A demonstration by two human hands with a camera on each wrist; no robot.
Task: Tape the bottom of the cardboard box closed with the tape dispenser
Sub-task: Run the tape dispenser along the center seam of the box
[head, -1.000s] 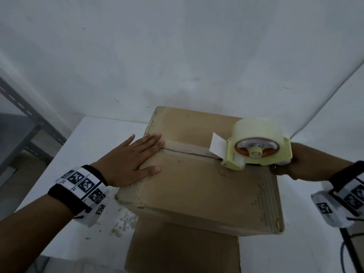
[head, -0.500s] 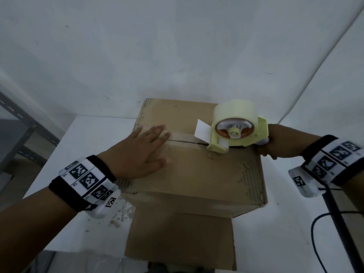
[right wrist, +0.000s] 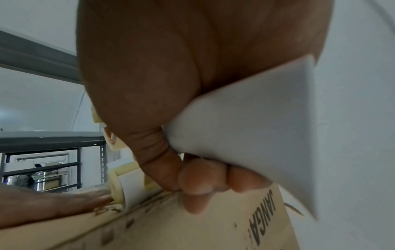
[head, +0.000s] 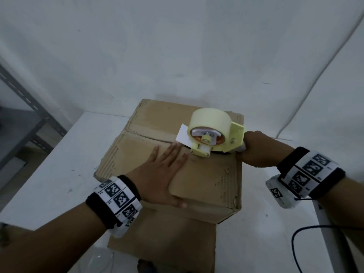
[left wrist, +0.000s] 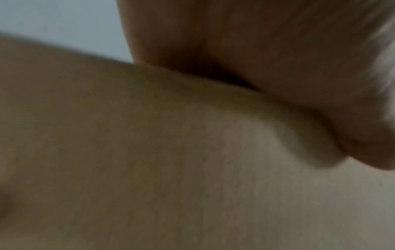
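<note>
Cardboard box (head: 206, 180), seam mostly untaped. Left hand (head: 163, 174) lies flat, fingers straight, beside the seam; right hand (head: 256, 148) grips the tape dispenser (head: 212, 137) at the seam's right end.

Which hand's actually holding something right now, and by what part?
Right hand grips the tape dispenser by its white handle. Left hand holds nothing; it presses flat on the cardboard box.

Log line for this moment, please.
left hand: flat on cardboard box | right hand: grips tape dispenser | dispenser on seam | seam untaped
</note>
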